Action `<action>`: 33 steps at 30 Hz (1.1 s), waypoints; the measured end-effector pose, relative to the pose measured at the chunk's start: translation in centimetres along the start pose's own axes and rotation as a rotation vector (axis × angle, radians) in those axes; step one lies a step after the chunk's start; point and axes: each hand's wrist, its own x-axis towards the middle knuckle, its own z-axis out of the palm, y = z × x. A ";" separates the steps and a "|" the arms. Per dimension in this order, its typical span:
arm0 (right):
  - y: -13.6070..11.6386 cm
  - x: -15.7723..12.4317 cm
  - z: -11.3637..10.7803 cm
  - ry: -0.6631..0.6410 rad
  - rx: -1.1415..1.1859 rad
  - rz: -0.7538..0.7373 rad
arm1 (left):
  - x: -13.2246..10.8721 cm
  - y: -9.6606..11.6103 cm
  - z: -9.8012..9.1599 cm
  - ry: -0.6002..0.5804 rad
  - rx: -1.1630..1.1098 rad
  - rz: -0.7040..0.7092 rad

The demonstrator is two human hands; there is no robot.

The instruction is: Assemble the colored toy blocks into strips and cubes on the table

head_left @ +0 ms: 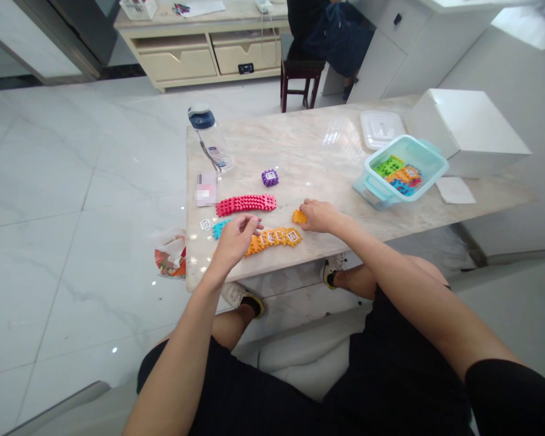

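head view: the relation that matters is between the loose orange piece (298,216) and the row of orange pieces (277,238) on the table (327,139). the loose piece sits just beyond the row's right end, a little farther from the person and apart from it. the row's long axis runs roughly left to right along the near edge, its right end tipped slightly away. the right hand (318,216) is nearer that end and pinches the loose piece from its right side. the left hand (238,239) is well apart from the other, over the row's left part, fingers loosely bent; whether they touch or hold anything i cannot tell. that hand and wrist hide much of the row's left end and part of the blue pieces (221,229) behind, so neither length can be read. the right fingertips cover one side of the loose piece, and whether it rests on the table or is raised is unclear. the print on the white labels is too small to make out.
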 end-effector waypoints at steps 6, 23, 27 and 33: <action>1.1 -0.2 -1.2 -0.043 0.081 0.026 | 0.1 -0.1 -0.2 0.013 0.011 -0.002; -1.9 -2.0 1.1 0.036 0.101 -0.334 | 0.7 0.2 -5.6 0.282 0.078 -0.003; -3.3 -1.8 1.3 0.028 0.104 -0.365 | 0.5 0.3 -4.4 0.166 0.061 0.031; -2.9 -0.7 1.4 0.010 0.113 -0.367 | 0.4 0.1 -3.3 0.108 0.105 0.086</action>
